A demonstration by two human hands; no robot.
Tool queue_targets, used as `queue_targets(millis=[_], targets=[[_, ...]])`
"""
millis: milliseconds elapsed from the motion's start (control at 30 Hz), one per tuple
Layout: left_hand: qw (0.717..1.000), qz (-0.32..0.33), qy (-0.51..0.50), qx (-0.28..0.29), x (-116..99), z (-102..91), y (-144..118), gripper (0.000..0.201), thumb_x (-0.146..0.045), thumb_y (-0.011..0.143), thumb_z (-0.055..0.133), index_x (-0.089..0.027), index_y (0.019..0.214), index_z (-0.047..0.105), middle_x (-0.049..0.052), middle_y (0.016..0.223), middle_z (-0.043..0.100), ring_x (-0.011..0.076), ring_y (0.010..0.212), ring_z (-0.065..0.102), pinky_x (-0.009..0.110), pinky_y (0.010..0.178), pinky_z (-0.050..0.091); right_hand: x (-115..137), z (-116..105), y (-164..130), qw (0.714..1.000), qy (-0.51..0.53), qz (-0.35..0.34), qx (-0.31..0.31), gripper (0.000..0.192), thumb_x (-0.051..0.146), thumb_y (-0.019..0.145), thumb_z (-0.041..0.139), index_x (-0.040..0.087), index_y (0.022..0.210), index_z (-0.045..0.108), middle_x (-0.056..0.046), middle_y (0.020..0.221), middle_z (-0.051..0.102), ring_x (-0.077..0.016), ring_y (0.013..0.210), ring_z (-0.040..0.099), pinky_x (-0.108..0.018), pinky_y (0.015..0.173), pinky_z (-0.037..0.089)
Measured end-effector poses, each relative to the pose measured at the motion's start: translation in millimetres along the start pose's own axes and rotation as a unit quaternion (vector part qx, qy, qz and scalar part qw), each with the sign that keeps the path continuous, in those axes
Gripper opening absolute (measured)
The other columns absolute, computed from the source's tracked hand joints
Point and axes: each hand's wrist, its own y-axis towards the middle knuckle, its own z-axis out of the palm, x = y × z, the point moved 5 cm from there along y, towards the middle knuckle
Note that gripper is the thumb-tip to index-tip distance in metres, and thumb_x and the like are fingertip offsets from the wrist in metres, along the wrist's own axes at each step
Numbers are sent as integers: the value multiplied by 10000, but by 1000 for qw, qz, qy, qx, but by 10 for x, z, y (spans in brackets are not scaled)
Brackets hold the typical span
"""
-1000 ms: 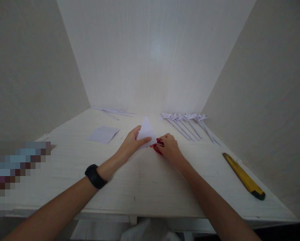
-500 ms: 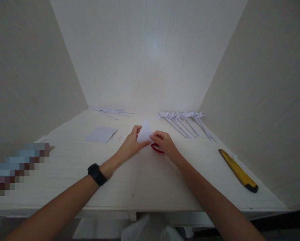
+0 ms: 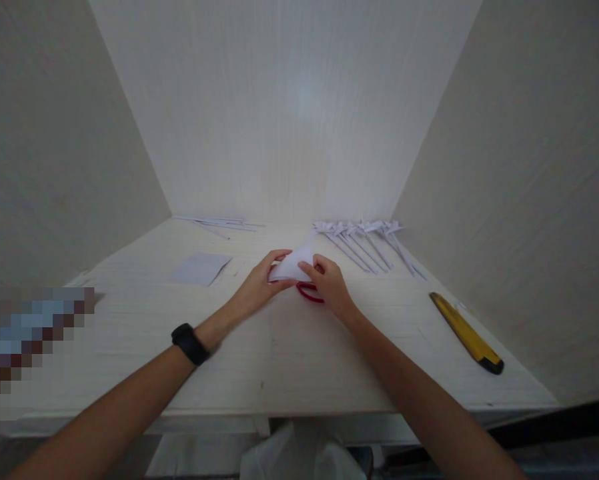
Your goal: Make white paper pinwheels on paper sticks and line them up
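Observation:
My left hand (image 3: 259, 283) and my right hand (image 3: 330, 283) both pinch a folded white paper triangle (image 3: 294, 264) just above the white table (image 3: 289, 353). The left fingers grip its left side, the right fingers its right edge. A red looped object (image 3: 308, 292), probably scissor handles, lies on the table under my right hand, mostly hidden by it. I wear a black watch (image 3: 189, 343) on my left wrist.
A flat white paper sheet (image 3: 199, 268) lies to the left. Thin paper strips (image 3: 219, 222) rest at the back left. Several folded white paper pieces on sticks (image 3: 367, 240) lie at the back right. A yellow utility knife (image 3: 465, 332) lies at the right. Walls enclose three sides.
My right hand left the red object and took hold of the paper's right edge. The paper tilted from upright to lower and flatter between both hands.

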Motion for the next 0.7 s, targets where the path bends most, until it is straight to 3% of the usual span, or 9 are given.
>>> queue_targets(millis=[100,267,367,500,700], targets=[[1000,-7,-21,7,4,-4,4,502,-235,727,676,-223,1194,492,82,1199,540,231,1078,541,348,839,490,7,5,-5,1000,-11,-9,2,370,444,740,585,220,550,360,71,515,333,-107,507,325,-251,507,235],[998,-28,-64,5,-30,2,-6,400,-154,756,534,-189,1154,535,55,1045,578,159,825,566,247,602,455,-17,21,-4,1000,-17,-17,13,348,463,794,527,217,592,385,61,549,361,-115,532,348,-251,517,252],[996,-43,-79,-7,-50,1,-16,316,-200,820,485,-190,1126,563,51,1023,596,137,729,563,255,598,450,-40,48,-3,999,-11,-20,31,331,495,828,464,213,658,441,48,587,416,-125,559,394,-248,529,289],[992,-63,-98,-45,-27,-41,-20,279,-376,858,515,-163,1006,618,52,895,621,155,712,570,259,595,459,-115,95,0,999,1,-11,51,310,507,800,513,206,730,499,27,661,510,-131,611,469,-248,576,365],[979,-118,-136,-100,26,-111,-24,322,-443,765,635,-143,876,673,47,780,684,189,725,601,286,653,473,-187,103,34,998,49,0,50,305,389,732,620,188,949,545,-45,889,628,-174,767,588,-298,679,477]])
